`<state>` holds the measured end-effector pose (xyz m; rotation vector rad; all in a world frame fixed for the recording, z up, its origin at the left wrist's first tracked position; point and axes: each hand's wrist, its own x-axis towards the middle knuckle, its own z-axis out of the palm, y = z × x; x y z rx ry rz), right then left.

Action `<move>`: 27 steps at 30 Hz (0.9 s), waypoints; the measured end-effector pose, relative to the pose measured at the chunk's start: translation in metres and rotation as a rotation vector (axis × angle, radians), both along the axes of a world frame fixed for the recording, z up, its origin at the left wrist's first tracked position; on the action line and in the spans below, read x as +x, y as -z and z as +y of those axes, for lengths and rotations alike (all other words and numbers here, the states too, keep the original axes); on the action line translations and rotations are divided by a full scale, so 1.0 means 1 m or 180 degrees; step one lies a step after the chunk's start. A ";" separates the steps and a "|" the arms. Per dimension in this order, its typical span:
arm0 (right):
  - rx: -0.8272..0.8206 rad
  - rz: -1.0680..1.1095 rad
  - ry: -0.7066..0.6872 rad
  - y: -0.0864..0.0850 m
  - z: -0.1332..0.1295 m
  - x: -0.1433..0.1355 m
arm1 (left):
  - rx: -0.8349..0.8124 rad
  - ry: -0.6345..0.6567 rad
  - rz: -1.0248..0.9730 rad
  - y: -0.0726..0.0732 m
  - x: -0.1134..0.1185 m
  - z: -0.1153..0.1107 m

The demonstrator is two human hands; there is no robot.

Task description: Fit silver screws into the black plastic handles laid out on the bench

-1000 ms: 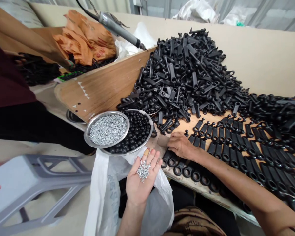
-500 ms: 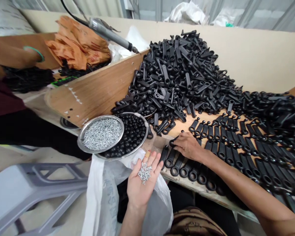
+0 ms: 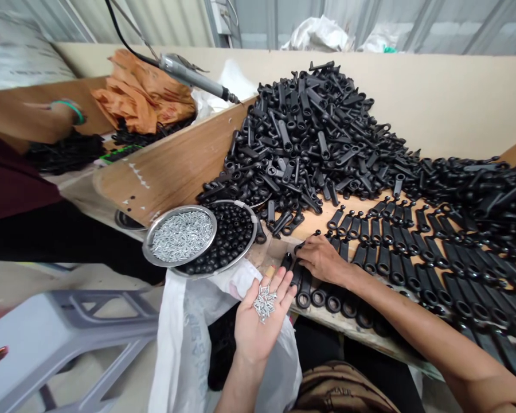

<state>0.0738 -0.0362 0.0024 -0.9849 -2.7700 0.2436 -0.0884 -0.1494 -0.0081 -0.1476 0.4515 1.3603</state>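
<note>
My left hand (image 3: 262, 321) lies palm up with fingers stretched out, and a small heap of silver screws (image 3: 265, 304) rests on it. My right hand (image 3: 322, 259) is bent over the front row of black parts (image 3: 319, 296), its fingers pressed on a black part (image 3: 300, 246) at the row's left end. Rows of ringed black parts (image 3: 382, 261) lie side by side on the wooden table. To the left of the rows, a metal bowl of silver screws (image 3: 182, 236) overlaps a larger bowl of black balls (image 3: 227, 241).
A large pile of black parts (image 3: 309, 132) rises behind the rows. A powered screwdriver (image 3: 193, 76) hangs above the wooden divider (image 3: 176, 160). A white sack (image 3: 172, 338) hangs below the bowls, near a grey stool (image 3: 30, 338). Another person's arm (image 3: 26, 117) reaches in at left.
The view has shifted slightly. My right hand has changed its pose a little over the left end of the front row; my left hand still bears the screws.
</note>
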 end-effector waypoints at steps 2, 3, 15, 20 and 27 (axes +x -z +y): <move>-0.0013 0.0051 0.0004 -0.002 0.000 0.003 | 0.0000 0.0077 -0.0009 0.000 0.006 -0.001; -0.0006 0.0084 0.0022 -0.004 0.001 0.006 | 0.0008 0.0118 -0.0009 0.000 0.009 -0.002; 0.0000 -0.0114 0.0146 -0.006 -0.019 0.024 | 0.0314 0.0508 -0.0226 0.001 0.031 -0.010; 0.0135 -0.0150 0.0183 -0.010 -0.027 0.028 | 0.0199 0.0574 -0.0183 -0.003 0.040 -0.016; 0.0257 0.0494 0.0171 -0.039 -0.065 0.044 | 0.0166 0.0707 -0.0467 -0.012 0.057 -0.024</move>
